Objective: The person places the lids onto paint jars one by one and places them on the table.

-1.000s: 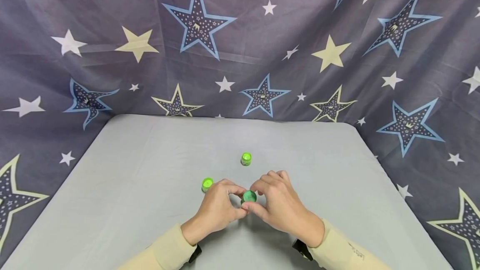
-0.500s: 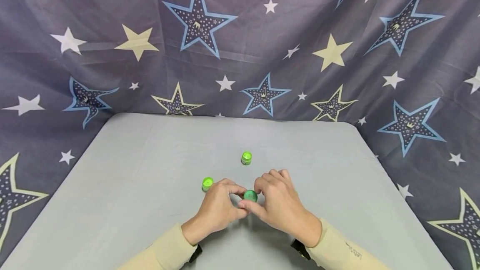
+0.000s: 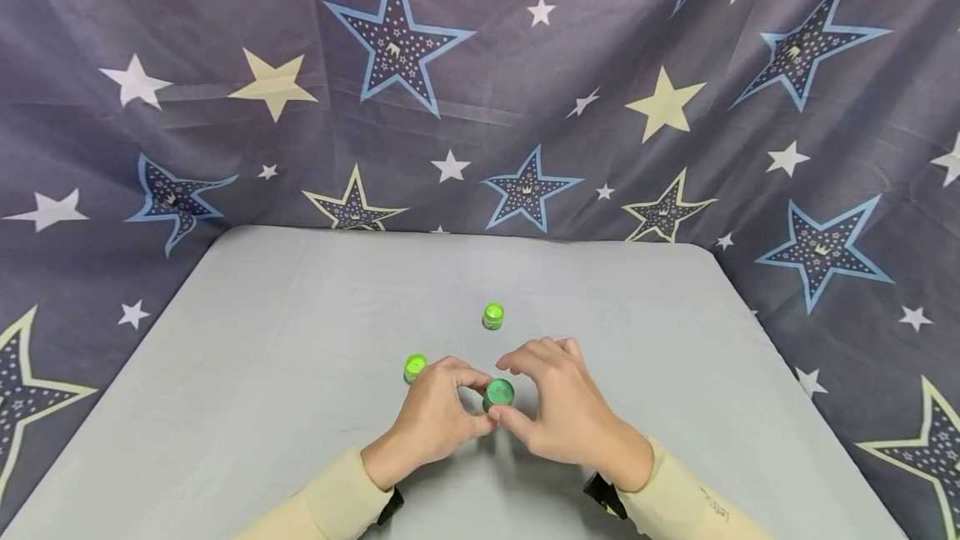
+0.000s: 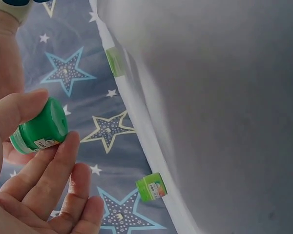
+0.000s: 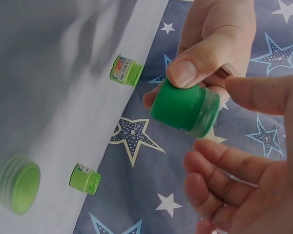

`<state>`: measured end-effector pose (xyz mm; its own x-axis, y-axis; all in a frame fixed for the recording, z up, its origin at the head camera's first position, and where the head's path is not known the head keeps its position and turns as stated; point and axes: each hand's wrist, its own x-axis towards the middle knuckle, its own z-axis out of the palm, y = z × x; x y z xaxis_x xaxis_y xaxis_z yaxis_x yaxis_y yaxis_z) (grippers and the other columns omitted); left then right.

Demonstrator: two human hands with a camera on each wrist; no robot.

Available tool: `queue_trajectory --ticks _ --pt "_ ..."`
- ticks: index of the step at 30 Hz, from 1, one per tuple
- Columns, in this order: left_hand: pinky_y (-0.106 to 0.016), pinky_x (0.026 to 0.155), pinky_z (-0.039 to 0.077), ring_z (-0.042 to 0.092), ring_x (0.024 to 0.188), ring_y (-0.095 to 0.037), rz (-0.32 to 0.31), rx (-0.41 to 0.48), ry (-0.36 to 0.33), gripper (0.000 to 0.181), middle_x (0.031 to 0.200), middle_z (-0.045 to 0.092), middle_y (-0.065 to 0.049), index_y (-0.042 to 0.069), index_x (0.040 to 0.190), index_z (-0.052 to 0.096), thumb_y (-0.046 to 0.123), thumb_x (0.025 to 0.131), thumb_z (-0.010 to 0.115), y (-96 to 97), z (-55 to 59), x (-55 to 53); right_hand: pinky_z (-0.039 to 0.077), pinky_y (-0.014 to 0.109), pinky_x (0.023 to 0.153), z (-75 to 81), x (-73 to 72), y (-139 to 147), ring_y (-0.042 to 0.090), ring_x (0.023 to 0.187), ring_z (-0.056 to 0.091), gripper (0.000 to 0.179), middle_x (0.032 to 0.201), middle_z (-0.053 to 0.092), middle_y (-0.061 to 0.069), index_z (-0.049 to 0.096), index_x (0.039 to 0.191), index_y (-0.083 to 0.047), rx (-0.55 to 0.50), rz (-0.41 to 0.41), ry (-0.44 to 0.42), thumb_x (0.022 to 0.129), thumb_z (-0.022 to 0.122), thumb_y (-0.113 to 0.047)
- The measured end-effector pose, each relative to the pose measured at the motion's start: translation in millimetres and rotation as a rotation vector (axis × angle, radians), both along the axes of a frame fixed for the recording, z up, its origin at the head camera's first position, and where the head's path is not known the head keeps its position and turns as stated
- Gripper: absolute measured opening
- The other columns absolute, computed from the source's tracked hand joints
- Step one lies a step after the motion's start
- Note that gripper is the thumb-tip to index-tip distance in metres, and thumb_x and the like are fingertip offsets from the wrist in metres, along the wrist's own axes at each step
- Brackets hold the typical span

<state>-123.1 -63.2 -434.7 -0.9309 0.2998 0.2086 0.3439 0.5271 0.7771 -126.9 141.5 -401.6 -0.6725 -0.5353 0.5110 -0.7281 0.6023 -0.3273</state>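
A small dark-green jar (image 3: 498,393) with a white label and a clear rim section is held off the table, low in the middle of the head view. My left hand (image 3: 438,411) pinches its side between thumb and fingers; the left wrist view shows the green jar (image 4: 44,127) closely. My right hand (image 3: 562,402) is just to its right, thumb near the rim and fingers spread apart. In the right wrist view a gap shows between the right fingers (image 5: 234,168) and the jar; whether the thumb touches it I cannot tell.
A light-green jar (image 3: 415,367) stands beyond my left hand, another light-green jar (image 3: 492,317) farther back. A ridged, translucent green cap-like piece (image 5: 19,185) is on the table in the right wrist view. Star-patterned cloth (image 3: 487,107) hangs behind the grey table (image 3: 315,307).
My right fingers have spread away from the jar's rim after being closer round it. The jar has shifted only slightly, and my left hand keeps its grip.
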Motion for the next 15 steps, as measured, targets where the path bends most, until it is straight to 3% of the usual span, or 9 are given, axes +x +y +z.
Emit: queue_trajectory --ticks 6,15 --pt "-0.036 0.085 0.052 0.063 0.098 -0.011 -0.012 -0.005 -0.010 0.024 0.091 0.067 0.015 0.020 0.093 0.081 0.019 0.073 0.094 -0.4 0.7 -0.3 0.033 0.038 0.090 1.7 2.2 1.2 0.009 0.101 0.060 0.042 0.107 0.071 -0.008 0.074 0.113 -0.013 0.014 0.058 -0.044 0.074 0.088 -0.022" --pt "-0.035 0.085 0.051 0.062 0.097 -0.010 -0.014 -0.002 -0.005 0.026 0.093 0.067 0.013 0.016 0.096 0.082 0.020 0.073 0.094 0.2 0.8 0.7 0.033 0.037 0.089 1.2 3.0 0.6 0.006 0.099 0.060 0.037 0.103 0.070 -0.013 0.076 0.110 -0.017 0.012 0.067 -0.073 0.075 0.086 -0.013"
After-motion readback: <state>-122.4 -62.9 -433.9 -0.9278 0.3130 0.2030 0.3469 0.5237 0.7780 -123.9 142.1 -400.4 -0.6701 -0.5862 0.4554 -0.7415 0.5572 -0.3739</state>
